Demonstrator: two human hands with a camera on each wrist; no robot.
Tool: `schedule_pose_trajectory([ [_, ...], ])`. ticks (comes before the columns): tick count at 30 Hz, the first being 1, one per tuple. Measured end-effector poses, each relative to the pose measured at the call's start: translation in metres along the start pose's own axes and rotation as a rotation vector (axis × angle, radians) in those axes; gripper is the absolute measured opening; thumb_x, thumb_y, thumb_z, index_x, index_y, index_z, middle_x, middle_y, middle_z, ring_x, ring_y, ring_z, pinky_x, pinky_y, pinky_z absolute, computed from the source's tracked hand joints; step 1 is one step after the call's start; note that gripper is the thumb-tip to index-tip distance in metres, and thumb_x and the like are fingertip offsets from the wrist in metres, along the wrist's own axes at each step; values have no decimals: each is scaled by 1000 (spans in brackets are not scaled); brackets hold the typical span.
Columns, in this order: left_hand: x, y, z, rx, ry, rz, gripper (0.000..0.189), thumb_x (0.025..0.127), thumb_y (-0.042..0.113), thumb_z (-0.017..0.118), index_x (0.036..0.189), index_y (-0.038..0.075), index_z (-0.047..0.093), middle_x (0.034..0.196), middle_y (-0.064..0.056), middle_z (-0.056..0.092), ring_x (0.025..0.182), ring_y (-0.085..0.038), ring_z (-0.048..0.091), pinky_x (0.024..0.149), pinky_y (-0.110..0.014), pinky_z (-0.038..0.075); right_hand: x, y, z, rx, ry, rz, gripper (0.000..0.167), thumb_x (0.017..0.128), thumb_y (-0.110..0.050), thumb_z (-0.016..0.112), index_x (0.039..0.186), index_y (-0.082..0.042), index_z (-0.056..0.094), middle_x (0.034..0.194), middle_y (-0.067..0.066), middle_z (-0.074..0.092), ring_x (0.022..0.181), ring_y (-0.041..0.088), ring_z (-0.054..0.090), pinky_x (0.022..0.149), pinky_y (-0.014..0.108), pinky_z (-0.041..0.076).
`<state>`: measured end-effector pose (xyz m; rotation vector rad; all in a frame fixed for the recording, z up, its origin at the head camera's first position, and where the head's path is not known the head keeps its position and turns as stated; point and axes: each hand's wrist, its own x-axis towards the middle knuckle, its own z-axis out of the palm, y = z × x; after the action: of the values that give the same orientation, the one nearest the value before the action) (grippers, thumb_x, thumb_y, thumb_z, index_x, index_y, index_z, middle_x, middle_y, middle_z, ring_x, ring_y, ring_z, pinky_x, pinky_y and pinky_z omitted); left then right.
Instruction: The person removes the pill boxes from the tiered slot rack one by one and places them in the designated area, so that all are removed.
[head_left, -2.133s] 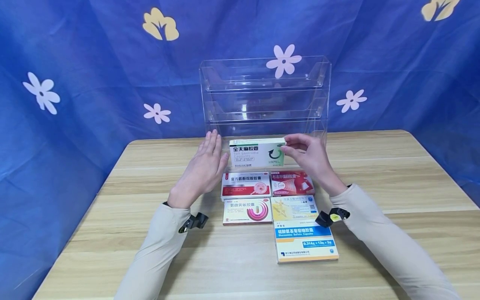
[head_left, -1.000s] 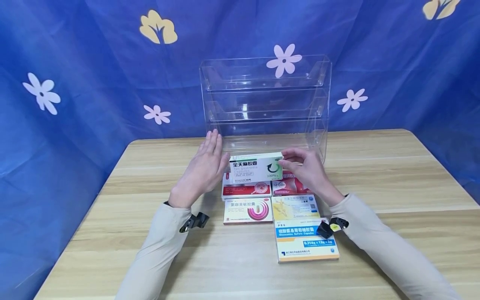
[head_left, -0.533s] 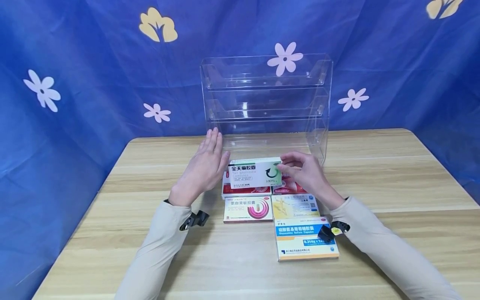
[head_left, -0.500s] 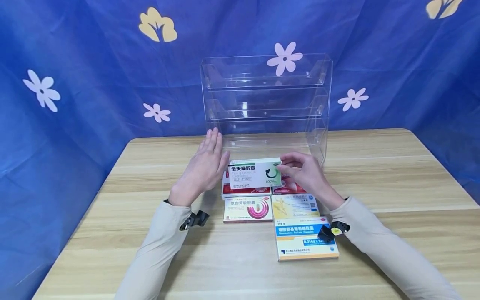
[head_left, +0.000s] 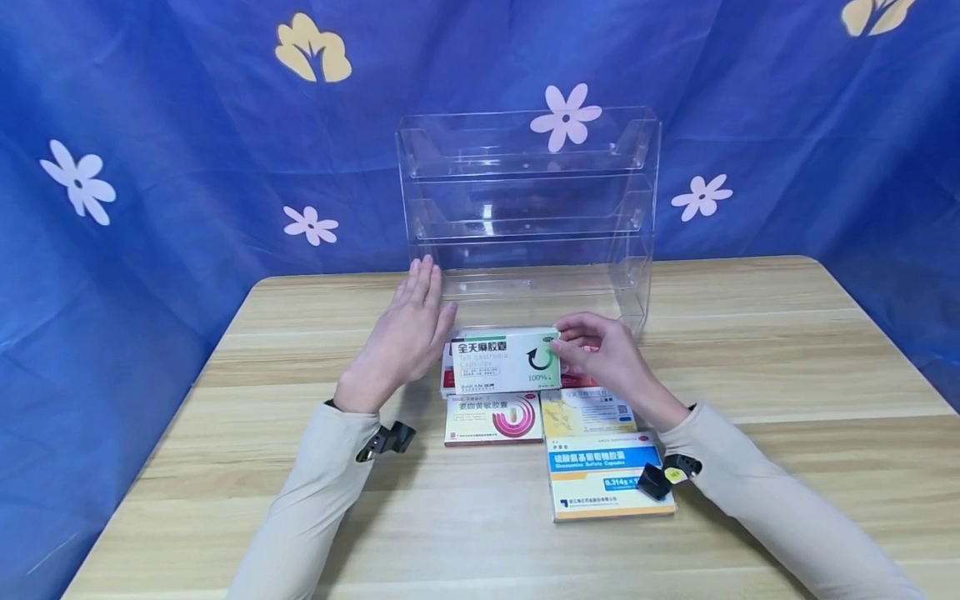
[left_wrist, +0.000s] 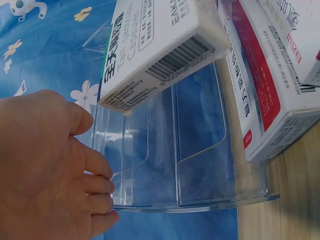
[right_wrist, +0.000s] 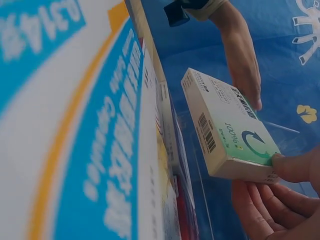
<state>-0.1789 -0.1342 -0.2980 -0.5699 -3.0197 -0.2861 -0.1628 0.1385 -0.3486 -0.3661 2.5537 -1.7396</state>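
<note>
My right hand (head_left: 611, 358) pinches the right end of a white and green medicine box (head_left: 506, 362), thumb on its printed face in the right wrist view. The box is held tilted above a red and white medicine box (head_left: 447, 379) and a red one (head_left: 577, 377), hiding much of both. In the left wrist view a gap shows between the held box and the clear rack behind it. My left hand (head_left: 397, 346), fingers straight, lies at the lower left side of the clear acrylic rack (head_left: 525, 208); whether it touches the rack I cannot tell.
Closer to me lie a white box with a pink ring (head_left: 491, 419), a yellowish box (head_left: 588, 412) and a larger blue and white box (head_left: 600, 492). The tiered rack stands at the back of the wooden table (head_left: 300, 467), before a blue flowered curtain (head_left: 225, 125).
My right hand has brought the white and green box down and toward me, from in front of the rack's bottom tier to over the red boxes. My left hand has stayed put.
</note>
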Motion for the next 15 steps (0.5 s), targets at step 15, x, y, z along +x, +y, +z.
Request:
schedule_pose_trajectory([
  [15,-1,1,0,3,1,1,65,106,35,20,149,-10,6,158,-26,-4,146,-34,-7,120,-44,1,-21,-5,12,45,-136,55,27,85,-8,73,110,0,67,92,9,70,79,20,68,70,30,59],
])
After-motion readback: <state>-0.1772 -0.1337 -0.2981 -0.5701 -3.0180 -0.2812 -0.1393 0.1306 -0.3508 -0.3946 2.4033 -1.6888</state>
